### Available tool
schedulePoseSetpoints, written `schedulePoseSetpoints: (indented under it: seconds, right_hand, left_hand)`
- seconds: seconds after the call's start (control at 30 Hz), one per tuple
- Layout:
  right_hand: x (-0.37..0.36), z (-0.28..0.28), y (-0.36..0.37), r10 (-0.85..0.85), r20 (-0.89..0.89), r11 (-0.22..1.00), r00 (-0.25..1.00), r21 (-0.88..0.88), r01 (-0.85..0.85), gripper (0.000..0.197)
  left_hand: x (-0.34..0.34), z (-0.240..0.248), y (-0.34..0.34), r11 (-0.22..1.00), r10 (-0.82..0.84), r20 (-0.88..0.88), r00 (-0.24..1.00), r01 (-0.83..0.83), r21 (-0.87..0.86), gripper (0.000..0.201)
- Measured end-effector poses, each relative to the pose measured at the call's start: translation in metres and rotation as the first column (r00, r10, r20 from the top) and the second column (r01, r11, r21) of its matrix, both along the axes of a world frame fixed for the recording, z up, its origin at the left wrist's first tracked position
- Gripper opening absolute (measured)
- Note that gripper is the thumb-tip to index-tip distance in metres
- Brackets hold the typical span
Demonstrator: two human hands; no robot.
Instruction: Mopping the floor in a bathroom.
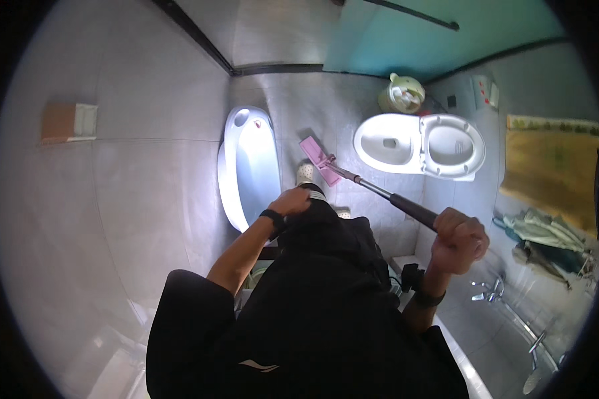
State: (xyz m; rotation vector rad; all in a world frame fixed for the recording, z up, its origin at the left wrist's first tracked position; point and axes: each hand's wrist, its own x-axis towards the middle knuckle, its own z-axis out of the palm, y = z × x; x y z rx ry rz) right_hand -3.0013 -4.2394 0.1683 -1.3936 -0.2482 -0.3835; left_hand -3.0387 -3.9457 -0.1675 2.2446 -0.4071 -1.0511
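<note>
So, taking the large white ceramic toilet (pixel 418 163) as my landmark, I have the right hand (pixel 459 241) on its near side, well apart from it. The fingers there are wrapped in a closed fist around the black grip of the pink flat-headed mop with a metal pole (pixel 411 210). Farther left, also on the toilet's near side, the left hand (pixel 291 201) is at the black trousers (pixel 319 246) by their white stripes; its fingers are bent, but I cannot tell whether they pinch the cloth.

From the right fist, the pole slants out to the mop's rectangular pink head, which is on the grey tiled floor (pixel 313 103) left of the toilet. On that same side I see a cream perforated clog (pixel 305 173) just beside the mop head. Farther left of the toilet stands a long white plastic tub (pixel 259 166).

The toilet has its seat raised. To its right hangs a mustard-yellow towel (pixel 549 173). Just past its far side I find a pale green rounded bin (pixel 387 100) holding crumpled white stuff, with a green-tinted glass panel (pixel 499 33) behind.
</note>
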Motion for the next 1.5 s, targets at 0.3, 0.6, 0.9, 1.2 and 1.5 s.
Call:
schedulePoseSetpoints:
  seconds: [0.3, 0.6, 0.9, 1.2, 1.5]
  right_hand:
    - [0.11, 0.034, 0.045, 0.072, 0.109, 0.996, 0.991, 0.044, -0.077, 0.027]
    - [0.217, 0.065, 0.114, 0.181, 0.27, 0.977, 0.946, 0.062, -0.204, 0.021]
    - [0.338, 0.063, 0.161, 0.178, 0.278, 0.974, 0.944, 0.085, -0.209, 0.021]
    - [0.481, 0.05, 0.214, 0.147, 0.267, 0.989, 0.953, -0.061, -0.135, 0.019]
    - [0.614, 0.046, 0.28, 0.127, 0.204, 0.981, 0.971, -0.171, -0.092, 0.015]
  left_hand:
    - [-0.043, 0.059, 0.082, 0.954, 0.298, -0.473, 0.829, -0.269, 0.129, 0.019]
    - [-0.029, 0.066, 0.101, 0.83, 0.443, -0.435, 0.784, -0.542, -0.131, 0.039]
    - [0.09, 0.028, 0.095, 0.823, 0.566, -0.115, 0.816, -0.567, 0.026, 0.025]
    - [0.215, 0.071, 0.12, 0.817, 0.537, 0.137, 0.832, -0.554, 0.16, 0.017]
    - [0.362, 0.119, 0.179, 0.514, 0.849, -0.097, 0.52, -0.854, -0.079, 0.023]
